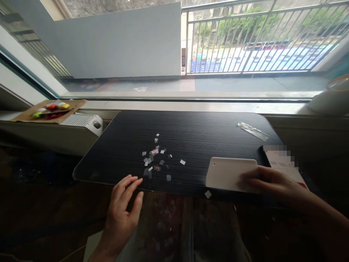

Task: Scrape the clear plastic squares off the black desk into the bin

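Observation:
My right hand (272, 180) grips the right end of a flat white rectangular board (231, 173) with rounded corners and a small hole near its upper left corner. The board is over the right front part of the black table (122, 127). Small clear and white square scraps (155, 156) lie scattered left of the middle. One white scrap (208, 194) shows just below the board, at the table's front edge. My left hand (124, 207) is held at that edge, below the scraps, fingers apart and nothing in them.
A crumpled clear wrapper (253, 131) lies at the back right. Beside my right hand is a flat device (282, 162) showing timer digits. On the left, a brown sheet (73, 106) bears colourful items, near a white slatted appliance (81, 122). A window spans the back.

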